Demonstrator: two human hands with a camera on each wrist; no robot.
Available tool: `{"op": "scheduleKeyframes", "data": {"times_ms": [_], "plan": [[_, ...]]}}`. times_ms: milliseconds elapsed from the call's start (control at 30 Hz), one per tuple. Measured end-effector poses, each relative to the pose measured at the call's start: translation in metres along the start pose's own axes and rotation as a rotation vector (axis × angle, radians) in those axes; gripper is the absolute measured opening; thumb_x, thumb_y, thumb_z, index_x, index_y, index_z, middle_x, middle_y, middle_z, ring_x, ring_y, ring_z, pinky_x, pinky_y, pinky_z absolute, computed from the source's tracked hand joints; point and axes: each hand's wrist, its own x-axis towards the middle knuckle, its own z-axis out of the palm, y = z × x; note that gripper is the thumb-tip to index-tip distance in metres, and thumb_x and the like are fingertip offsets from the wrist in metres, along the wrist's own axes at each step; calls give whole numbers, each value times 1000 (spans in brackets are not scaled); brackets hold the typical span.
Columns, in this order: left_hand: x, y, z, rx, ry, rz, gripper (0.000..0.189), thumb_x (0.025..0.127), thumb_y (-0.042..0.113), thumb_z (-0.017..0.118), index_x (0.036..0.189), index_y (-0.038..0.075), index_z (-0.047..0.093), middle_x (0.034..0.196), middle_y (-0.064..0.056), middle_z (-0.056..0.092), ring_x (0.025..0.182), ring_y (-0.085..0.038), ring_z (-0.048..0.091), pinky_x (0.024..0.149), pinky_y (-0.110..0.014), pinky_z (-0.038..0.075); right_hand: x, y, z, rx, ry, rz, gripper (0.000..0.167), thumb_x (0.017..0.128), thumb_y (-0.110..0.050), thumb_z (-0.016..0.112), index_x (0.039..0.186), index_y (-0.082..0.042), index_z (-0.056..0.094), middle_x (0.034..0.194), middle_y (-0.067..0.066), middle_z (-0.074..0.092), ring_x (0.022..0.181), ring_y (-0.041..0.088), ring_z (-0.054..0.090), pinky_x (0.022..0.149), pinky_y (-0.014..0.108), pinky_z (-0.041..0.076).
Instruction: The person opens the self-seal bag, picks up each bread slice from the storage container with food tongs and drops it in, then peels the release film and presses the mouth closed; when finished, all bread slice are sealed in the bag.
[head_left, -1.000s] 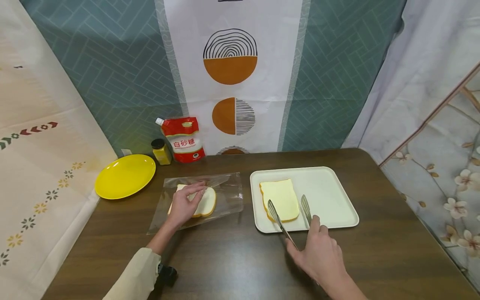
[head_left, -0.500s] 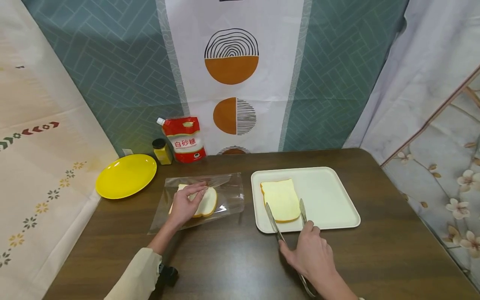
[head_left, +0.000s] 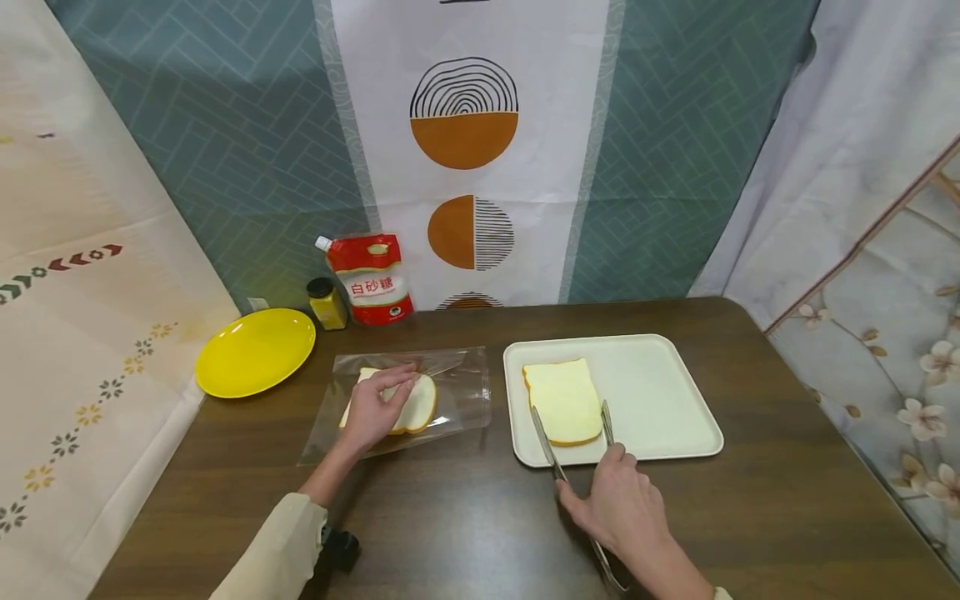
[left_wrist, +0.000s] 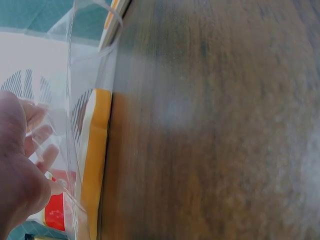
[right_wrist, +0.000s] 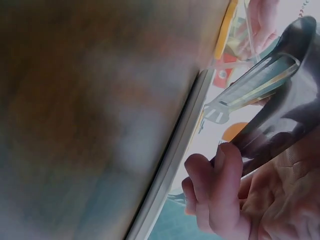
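Observation:
My left hand [head_left: 375, 412] pinches the upper film of a clear plastic bag [head_left: 468, 393]. Inside the bag lies a bread slice [head_left: 422, 404], partly covered by that hand; the left wrist view shows its brown crust [left_wrist: 98, 150] lying flat, with the film lifted. My right hand [head_left: 624, 500] holds metal tongs [head_left: 553, 458], their arms spread. Their tips stand on either side of another bread slice [head_left: 562, 400], which rests on the left half of a cream tray [head_left: 660, 392]. Whether the tips touch its edges I cannot tell.
At the back left are a yellow plate [head_left: 255, 353], a small yellow jar [head_left: 326, 304] with a black lid, and a red and white sugar pouch [head_left: 372, 283]. Wooden table [head_left: 465, 517] shows in front of the bag and tray. Patterned cloths hang behind and beside it.
The right hand and tongs have shifted left and slightly towards me, bringing the tips to both sides of the tray's slice. The left hand stays at the bag.

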Motion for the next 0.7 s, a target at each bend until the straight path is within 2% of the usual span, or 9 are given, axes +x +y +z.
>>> {"op": "scheduleKeyframes", "data": {"times_ms": [300, 533, 700], "plan": [[-1, 2, 2, -2, -8, -8, 15, 89, -3, 72, 102, -4, 77, 114, -15, 72, 112, -34, 64, 97, -51, 46, 7, 4, -1, 20, -110, 35, 66, 74, -50, 79, 85, 5, 44, 67, 15, 49, 56, 38, 58, 47, 49, 48], [0, 4, 1, -7, -13, -4, 15, 90, -1, 71, 103, -3, 77, 115, -14, 72, 112, -33, 64, 97, -49, 45, 8, 7, -1, 14, -111, -15, 60, 76, -45, 78, 86, 3, 42, 67, 13, 51, 52, 36, 56, 44, 48, 46], [1, 5, 1, -15, -16, 6, 17, 90, -1, 72, 106, -2, 77, 115, -13, 72, 113, -32, 64, 98, -49, 45, 9, 11, 0, 13, -127, -17, 58, 76, -42, 78, 87, 3, 43, 67, 14, 53, 54, 37, 58, 44, 50, 46]]}}
